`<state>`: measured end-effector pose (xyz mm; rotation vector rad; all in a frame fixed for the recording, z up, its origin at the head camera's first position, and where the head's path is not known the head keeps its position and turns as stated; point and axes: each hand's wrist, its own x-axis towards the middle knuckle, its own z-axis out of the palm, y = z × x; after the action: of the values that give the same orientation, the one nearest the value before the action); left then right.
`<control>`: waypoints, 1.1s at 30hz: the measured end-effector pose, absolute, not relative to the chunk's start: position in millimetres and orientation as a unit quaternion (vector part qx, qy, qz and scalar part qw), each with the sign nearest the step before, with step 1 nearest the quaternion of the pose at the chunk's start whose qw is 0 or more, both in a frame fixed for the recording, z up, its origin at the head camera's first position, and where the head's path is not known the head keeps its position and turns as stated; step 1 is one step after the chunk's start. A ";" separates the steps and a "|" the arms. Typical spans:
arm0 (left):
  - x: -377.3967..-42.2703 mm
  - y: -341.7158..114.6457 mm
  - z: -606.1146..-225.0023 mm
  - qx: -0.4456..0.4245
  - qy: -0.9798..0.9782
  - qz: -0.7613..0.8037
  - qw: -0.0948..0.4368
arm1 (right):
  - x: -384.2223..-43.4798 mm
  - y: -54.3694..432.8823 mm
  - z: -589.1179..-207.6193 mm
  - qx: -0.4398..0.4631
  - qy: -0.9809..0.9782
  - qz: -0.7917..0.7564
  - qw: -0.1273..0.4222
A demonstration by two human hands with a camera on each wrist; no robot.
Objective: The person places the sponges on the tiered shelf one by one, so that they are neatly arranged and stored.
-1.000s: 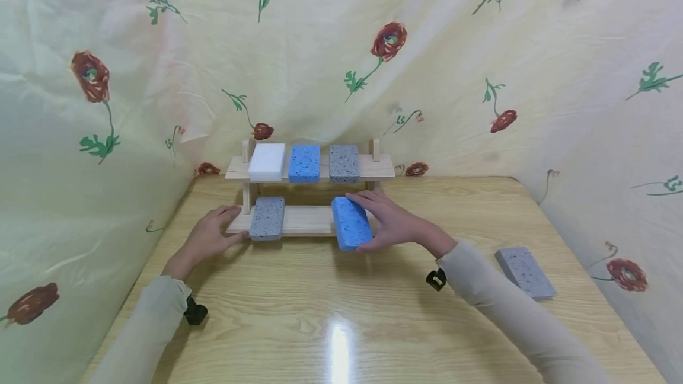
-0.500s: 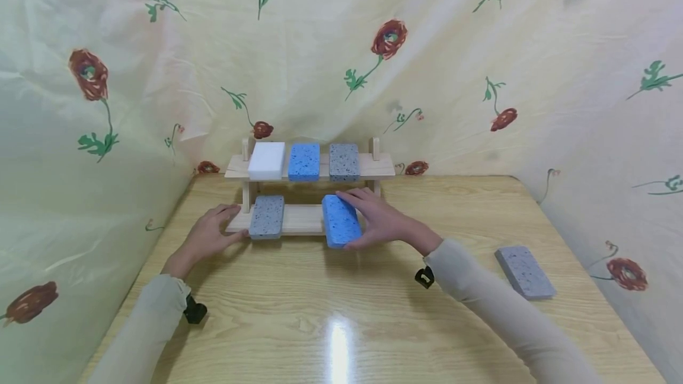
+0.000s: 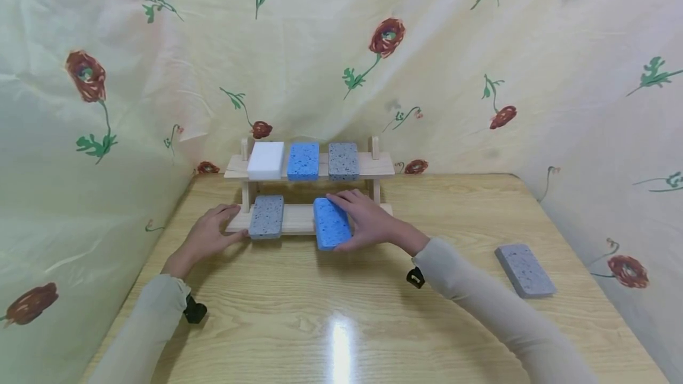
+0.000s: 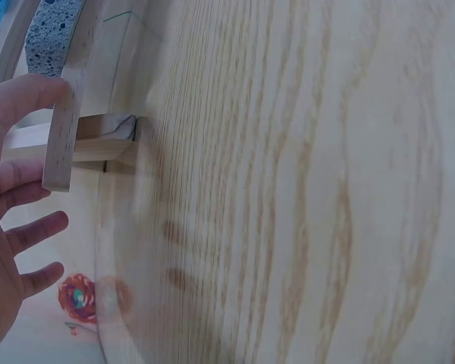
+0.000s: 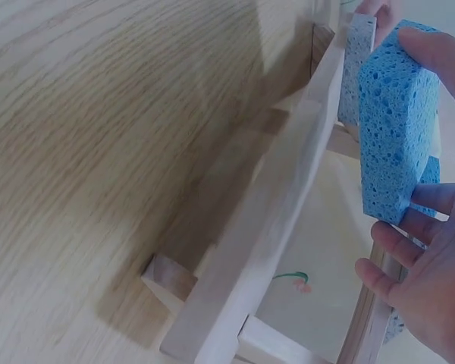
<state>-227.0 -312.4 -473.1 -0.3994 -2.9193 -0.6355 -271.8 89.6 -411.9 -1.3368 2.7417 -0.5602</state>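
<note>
My right hand (image 3: pixel 368 221) pinches a blue speckled sponge (image 3: pixel 332 227) between thumb and fingers, over the lower board of a two-tier wooden shelf (image 3: pixel 299 218). In the right wrist view the blue sponge (image 5: pixel 398 121) is tilted above that board. My left hand (image 3: pixel 208 233) grips the left end of the lower board; in the left wrist view the thumb lies on one side of the board (image 4: pixel 63 144) and fingers on the other. A grey speckled sponge (image 3: pixel 267 217) lies on the lower board, just right of my left hand.
On the upper board sit a white sponge (image 3: pixel 266 160), another blue sponge (image 3: pixel 303 162) and another grey sponge (image 3: pixel 344 162). One more grey sponge (image 3: pixel 525 271) lies on the wooden table (image 3: pixel 277 325) at the right. A flowered cloth (image 3: pixel 320 64) hangs behind and beside the table.
My right hand has carried the blue sponge leftward along the front of the lower board, toward the grey sponge. My left hand has stayed in place on the shelf end.
</note>
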 end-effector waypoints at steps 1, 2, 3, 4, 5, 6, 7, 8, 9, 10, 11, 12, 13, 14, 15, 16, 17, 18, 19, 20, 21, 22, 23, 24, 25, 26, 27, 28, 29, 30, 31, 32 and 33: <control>-227.1 -312.5 -472.9 -0.132 -0.967 -0.210 0.064 | -271.8 88.4 -412.5 -0.431 0.884 -0.180 0.019; -227.3 -312.6 -472.7 -0.132 -0.967 -0.209 0.064 | -271.8 87.3 -413.0 -0.432 0.884 -0.179 0.019; -227.1 -312.6 -472.5 -0.132 -0.967 -0.209 0.063 | -271.7 86.2 -413.4 -0.432 0.884 -0.180 0.018; -227.3 -312.6 -472.3 -0.131 -0.967 -0.208 0.062 | -271.6 85.2 -413.6 -0.432 0.884 -0.179 0.018; -227.1 -312.4 -472.1 -0.132 -0.967 -0.207 0.061 | -271.5 84.2 -413.9 -0.432 0.884 -0.179 0.018; -226.9 -312.2 -472.0 -0.131 -0.968 -0.206 0.060 | -271.4 83.3 -414.2 -0.432 0.884 -0.177 0.017; -226.6 -312.0 -471.9 -0.130 -0.968 -0.206 0.059 | -271.3 82.6 -414.6 -0.432 0.884 -0.176 0.016; -226.5 -311.9 -472.0 -0.129 -0.968 -0.205 0.057 | -271.2 81.8 -414.9 -0.431 0.884 -0.177 0.016; -226.5 -311.9 -472.0 -0.128 -0.969 -0.206 0.056 | -271.0 81.1 -415.0 -0.431 0.885 -0.178 0.015; -226.7 -311.9 -472.4 -0.128 -0.969 -0.206 0.055 | -271.0 80.3 -415.4 -0.431 0.884 -0.179 0.013; -226.6 -311.8 -472.5 -0.127 -0.969 -0.206 0.054 | -271.1 79.6 -415.5 -0.429 0.885 -0.177 0.012; -226.7 -311.8 -472.7 -0.127 -0.969 -0.206 0.054 | -271.2 78.9 -415.6 -0.428 0.886 -0.176 0.011; -226.7 -311.8 -472.8 -0.127 -0.969 -0.207 0.055 | -271.3 78.0 -415.6 -0.428 0.886 -0.176 0.009; -226.8 -311.9 -472.8 -0.127 -0.968 -0.207 0.056 | -271.3 77.1 -415.4 -0.428 0.887 -0.175 0.008; -226.8 -311.9 -472.8 -0.128 -0.968 -0.208 0.057 | -271.4 76.2 -415.1 -0.427 0.887 -0.174 0.009; -226.7 -311.8 -472.9 -0.129 -0.968 -0.208 0.059 | -271.5 75.3 -414.9 -0.426 0.888 -0.173 0.010; -226.6 -311.8 -472.7 -0.129 -0.968 -0.209 0.059 | -271.4 74.7 -414.4 -0.425 0.889 -0.172 0.011; -226.6 -311.9 -472.7 -0.129 -0.967 -0.209 0.061 | -271.3 73.8 -414.0 -0.424 0.889 -0.171 0.012; -226.7 -312.1 -472.8 -0.129 -0.967 -0.209 0.062 | -271.2 72.9 -413.7 -0.423 0.889 -0.172 0.013; -226.7 -312.0 -472.8 -0.129 -0.967 -0.209 0.062 | -271.1 72.0 -413.4 -0.422 0.890 -0.173 0.016; -226.5 -311.9 -472.9 -0.129 -0.967 -0.210 0.062 | -271.1 71.2 -413.3 -0.420 0.891 -0.173 0.017; -226.4 -311.8 -472.8 -0.129 -0.967 -0.210 0.061 | -271.3 70.3 -413.6 -0.419 0.891 -0.173 0.017; -226.2 -311.8 -472.6 -0.128 -0.968 -0.210 0.060 | -271.5 69.4 -413.7 -0.418 0.892 -0.173 0.017; -226.1 -311.6 -472.6 -0.128 -0.968 -0.209 0.060 | -271.8 68.4 -414.1 -0.417 0.892 -0.173 0.018; -226.0 -311.6 -472.5 -0.127 -0.968 -0.210 0.059 | -272.0 67.4 -414.5 -0.416 0.893 -0.174 0.017; -225.9 -311.4 -472.3 -0.127 -0.968 -0.210 0.058 | -272.2 66.6 -414.9 -0.415 0.893 -0.173 0.015; -225.9 -311.4 -472.1 -0.126 -0.967 -0.211 0.058 | -272.5 65.7 -415.4 -0.413 0.894 -0.173 0.014; -225.9 -311.4 -472.0 -0.127 -0.967 -0.211 0.058 | -272.8 65.0 -415.8 -0.412 0.895 -0.172 0.013; -225.9 -311.4 -472.0 -0.126 -0.967 -0.211 0.058 | -272.9 64.2 -416.1 -0.411 0.895 -0.172 0.012; -225.7 -311.3 -472.0 -0.127 -0.967 -0.211 0.058 | -273.1 63.5 -416.4 -0.410 0.896 -0.171 0.012; -225.6 -311.2 -471.8 -0.127 -0.967 -0.212 0.059 | -273.3 63.0 -416.7 -0.409 0.897 -0.170 0.011; -225.4 -311.1 -471.7 -0.127 -0.967 -0.213 0.059 | -273.5 62.5 -417.1 -0.407 0.897 -0.170 0.011; -225.2 -310.9 -471.6 -0.127 -0.967 -0.213 0.059 | -273.6 62.0 -417.4 -0.406 0.898 -0.170 0.012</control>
<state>-225.2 -310.9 -471.6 -0.3852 -2.9288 -0.6455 -273.6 62.0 -417.4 -1.2644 2.8003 -0.5297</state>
